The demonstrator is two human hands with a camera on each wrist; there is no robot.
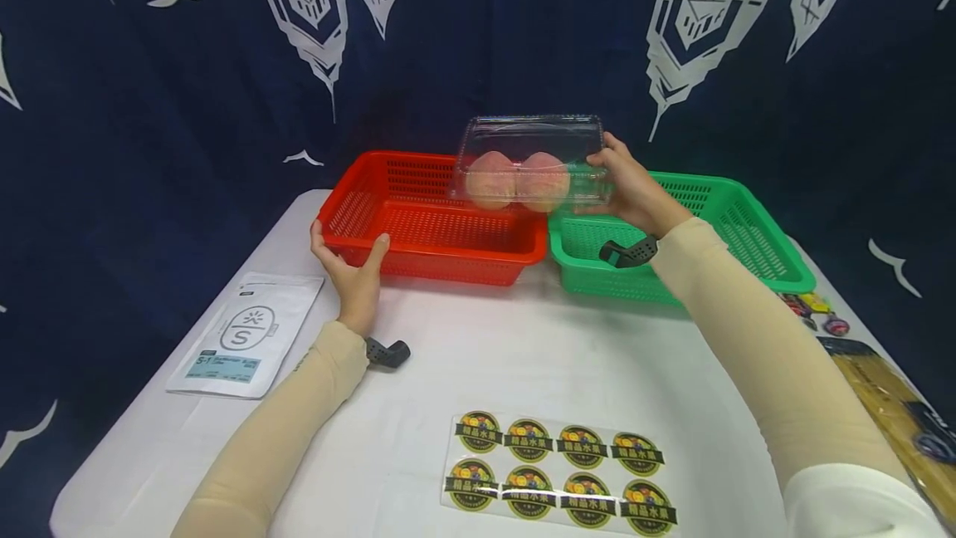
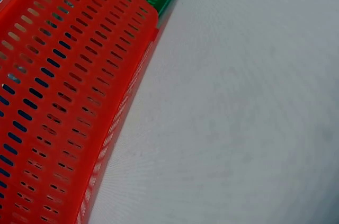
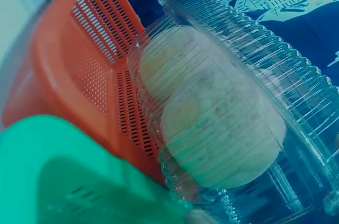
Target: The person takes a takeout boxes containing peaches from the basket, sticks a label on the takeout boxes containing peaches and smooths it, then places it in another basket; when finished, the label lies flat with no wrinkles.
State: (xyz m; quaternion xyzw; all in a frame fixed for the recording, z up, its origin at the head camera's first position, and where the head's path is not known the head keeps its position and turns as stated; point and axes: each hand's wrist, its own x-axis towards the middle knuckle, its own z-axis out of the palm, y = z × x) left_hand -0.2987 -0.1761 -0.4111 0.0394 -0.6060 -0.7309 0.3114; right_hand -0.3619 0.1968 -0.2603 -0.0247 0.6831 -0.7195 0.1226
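Note:
In the head view my right hand (image 1: 631,185) grips the right end of a clear plastic clamshell box (image 1: 534,135), holding it up over the inner ends of the two baskets. Two pinkish peaches (image 1: 543,181) lie side by side inside it. The right wrist view shows the peaches (image 3: 222,128) close up through the ribbed plastic. At the front left corner of the red basket (image 1: 448,266), my left hand (image 1: 354,285) holds on, thumb against the front wall and fingers at the left side. The left wrist view shows the red basket's perforated wall (image 2: 79,75), but not the hand.
A green basket (image 1: 792,279) stands right of the red one. On the white table (image 1: 418,438) lie a white pouch (image 1: 246,335) at left and a sheet of round fruit stickers (image 1: 560,471) in front. Small colourful items (image 1: 817,310) and a brown package (image 1: 889,405) lie along the right edge.

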